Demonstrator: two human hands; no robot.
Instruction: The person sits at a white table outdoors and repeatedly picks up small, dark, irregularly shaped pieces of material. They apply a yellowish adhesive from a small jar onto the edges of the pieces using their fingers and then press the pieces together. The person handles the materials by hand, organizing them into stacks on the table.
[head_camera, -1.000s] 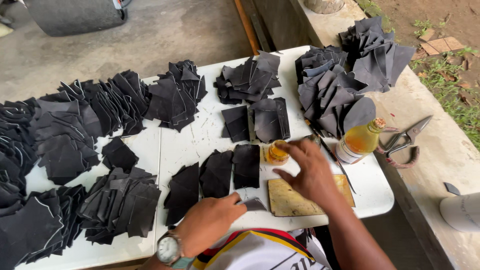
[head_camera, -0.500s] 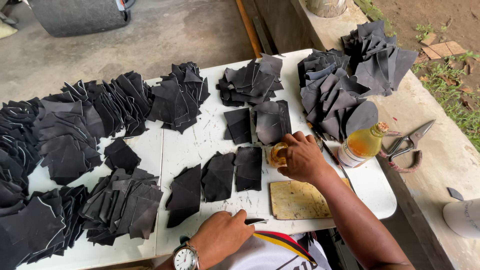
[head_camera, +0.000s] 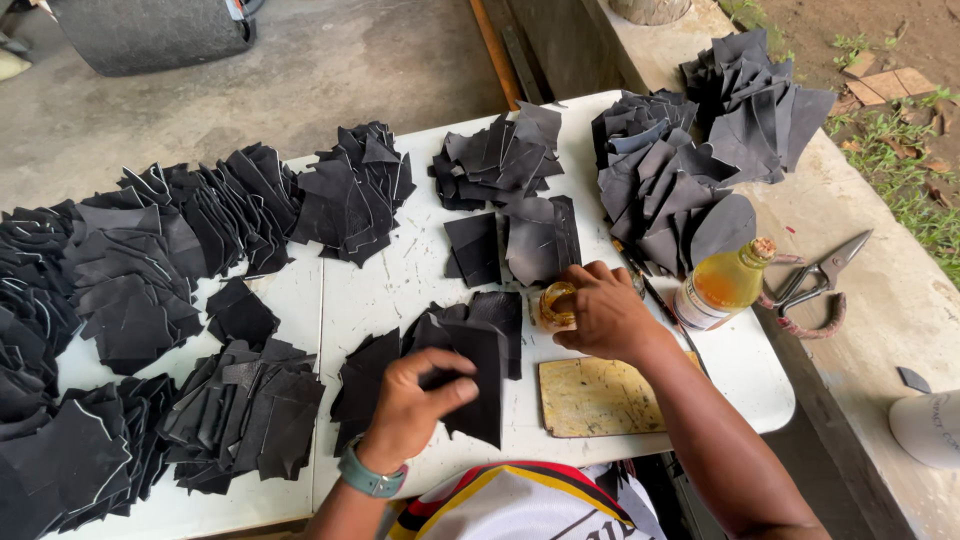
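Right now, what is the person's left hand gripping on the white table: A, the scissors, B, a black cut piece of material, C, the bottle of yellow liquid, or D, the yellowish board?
B: the left hand pinches a black cut piece, while the scissors, bottle and yellowish board lie apart from it.

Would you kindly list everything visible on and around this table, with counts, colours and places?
black cut pieces: many piles, black, across the table
white table: one, white, centre
small amber jar: one, amber, under the right hand
bottle of yellow liquid: one, yellow, right table edge
wooden board: one, yellowish, near edge
scissors: one pair, grey, concrete ledge on the right
left hand: holds a black piece; green wristwatch
right hand: on the jar
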